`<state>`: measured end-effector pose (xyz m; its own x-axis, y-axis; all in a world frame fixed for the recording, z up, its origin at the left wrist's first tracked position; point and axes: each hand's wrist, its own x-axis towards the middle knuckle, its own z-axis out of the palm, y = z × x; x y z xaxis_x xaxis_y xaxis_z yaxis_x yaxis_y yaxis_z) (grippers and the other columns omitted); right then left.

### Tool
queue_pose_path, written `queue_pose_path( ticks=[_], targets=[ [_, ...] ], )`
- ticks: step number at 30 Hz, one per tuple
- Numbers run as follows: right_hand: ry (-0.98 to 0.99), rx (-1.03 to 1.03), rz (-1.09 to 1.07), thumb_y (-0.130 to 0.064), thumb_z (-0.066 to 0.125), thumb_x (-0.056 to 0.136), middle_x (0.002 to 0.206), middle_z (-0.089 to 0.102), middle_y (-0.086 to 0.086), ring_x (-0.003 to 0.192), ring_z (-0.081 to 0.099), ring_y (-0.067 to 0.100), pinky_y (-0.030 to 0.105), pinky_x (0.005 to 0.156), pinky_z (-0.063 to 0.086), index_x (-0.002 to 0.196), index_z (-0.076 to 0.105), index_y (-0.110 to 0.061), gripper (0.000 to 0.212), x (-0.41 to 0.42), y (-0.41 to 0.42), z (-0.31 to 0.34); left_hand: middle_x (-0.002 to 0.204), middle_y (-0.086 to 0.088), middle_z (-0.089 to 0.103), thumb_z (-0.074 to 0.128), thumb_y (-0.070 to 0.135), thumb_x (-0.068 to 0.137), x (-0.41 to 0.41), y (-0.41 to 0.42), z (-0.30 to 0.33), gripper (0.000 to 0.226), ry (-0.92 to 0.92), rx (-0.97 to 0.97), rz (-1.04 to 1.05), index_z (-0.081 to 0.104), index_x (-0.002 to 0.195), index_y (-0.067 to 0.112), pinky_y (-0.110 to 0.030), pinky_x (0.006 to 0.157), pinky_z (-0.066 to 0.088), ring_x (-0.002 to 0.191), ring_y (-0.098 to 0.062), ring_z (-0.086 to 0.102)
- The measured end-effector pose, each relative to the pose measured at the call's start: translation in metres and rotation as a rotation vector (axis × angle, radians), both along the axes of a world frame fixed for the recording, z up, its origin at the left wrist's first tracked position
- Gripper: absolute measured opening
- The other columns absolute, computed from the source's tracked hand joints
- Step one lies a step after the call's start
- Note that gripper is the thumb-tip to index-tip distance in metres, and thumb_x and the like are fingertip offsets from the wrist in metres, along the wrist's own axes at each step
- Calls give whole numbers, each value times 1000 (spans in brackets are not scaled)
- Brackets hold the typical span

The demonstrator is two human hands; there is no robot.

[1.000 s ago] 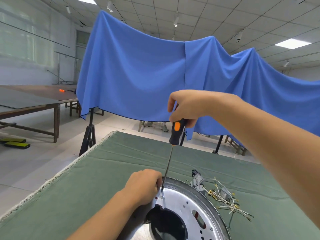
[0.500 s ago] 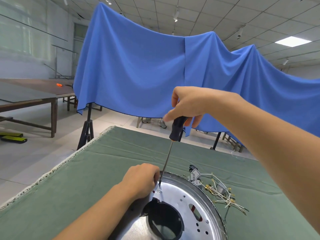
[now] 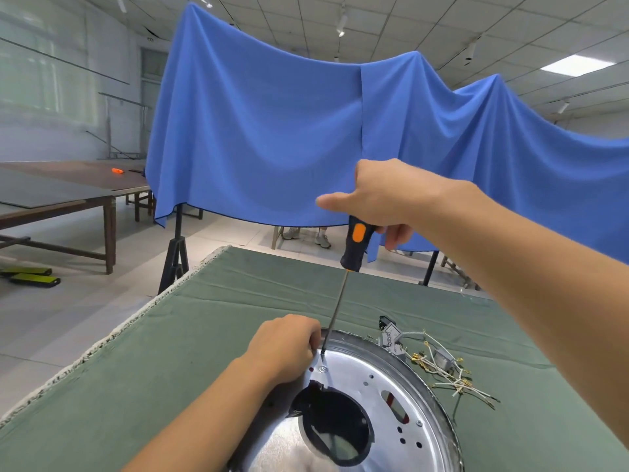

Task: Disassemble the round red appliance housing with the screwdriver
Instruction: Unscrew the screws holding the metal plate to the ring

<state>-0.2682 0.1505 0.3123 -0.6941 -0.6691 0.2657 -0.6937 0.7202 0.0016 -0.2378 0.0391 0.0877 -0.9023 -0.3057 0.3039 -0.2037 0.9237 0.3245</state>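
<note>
Right hand (image 3: 381,195) gripping near-upright screwdriver (image 3: 343,284), tip down on housing (image 3: 367,383) screw

On the green-covered table (image 3: 190,335), bare cloth lies open to the left of and beyond the round housing (image 3: 401,396). A tangle of wires and connectors (image 3: 439,362) crowds its right side; the upright screwdriver (image 3: 340,294) and the left hand (image 3: 286,349) block its far-left rim.
</note>
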Motion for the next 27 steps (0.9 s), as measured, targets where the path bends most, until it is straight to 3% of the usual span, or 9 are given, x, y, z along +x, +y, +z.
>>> queue_pose_path(
  ticks=[2,5,8,11,14,16,21,24,27],
  targets=[
    [-30,16,21,-31,53,95,56,63,6,34,56,18,25,49,48,76,48,-8,30,-2,0,2,105,7,63,53,19,82,1,1,0,18,1,-2,-3,61,95,28,-26,70,35,97,-20,57],
    [-275,-49,187,-14,64,86,87,67,9,51,60,17,25,51,54,92,48,-17,17,0,4,7,105,7,62,52,19,82,1,3,1,17,-2,-6,-9,60,94,29,-26,70,34,97,-20,57],
    [-253,-41,158,-31,70,81,95,67,3,65,66,17,29,56,57,98,48,-23,28,2,7,4,105,6,63,53,20,82,2,3,2,17,-3,-7,-15,60,94,29,-26,70,35,97,-20,57],
    [-73,-3,26,-52,59,87,72,68,4,49,66,20,26,51,53,89,55,-12,40,0,8,2,106,6,62,54,21,83,2,3,2,16,-1,-12,-19,61,95,29,-27,71,36,97,-21,57],
    [-155,3,109,-21,56,91,73,72,7,49,64,20,27,56,54,90,56,-11,11,-3,9,5,105,7,59,52,21,84,3,4,1,17,5,-18,-26,61,96,29,-26,71,35,97,-20,56],
    [-286,-26,203,-11,63,84,85,67,6,62,64,20,29,59,58,93,52,-19,16,0,10,7,104,6,57,50,19,84,2,3,1,18,11,-20,-33,60,95,29,-26,71,35,96,-21,56],
    [-105,-3,45,-59,60,83,71,68,3,48,68,19,26,49,52,84,54,-15,44,6,7,3,105,6,53,51,19,86,2,3,2,19,11,-19,-42,61,98,29,-26,72,35,95,-22,56],
    [-31,56,5,-34,53,93,50,64,4,33,57,16,23,48,46,74,53,-10,31,3,7,5,106,6,54,52,20,86,3,4,0,19,1,-14,-40,61,99,30,-28,76,39,97,-21,56],
    [-337,52,129,-9,60,89,82,69,10,52,63,17,24,41,49,92,58,-10,4,10,11,16,105,6,57,51,18,85,2,3,1,20,-9,-9,-39,61,99,29,-29,78,41,98,-21,56]
  ],
)
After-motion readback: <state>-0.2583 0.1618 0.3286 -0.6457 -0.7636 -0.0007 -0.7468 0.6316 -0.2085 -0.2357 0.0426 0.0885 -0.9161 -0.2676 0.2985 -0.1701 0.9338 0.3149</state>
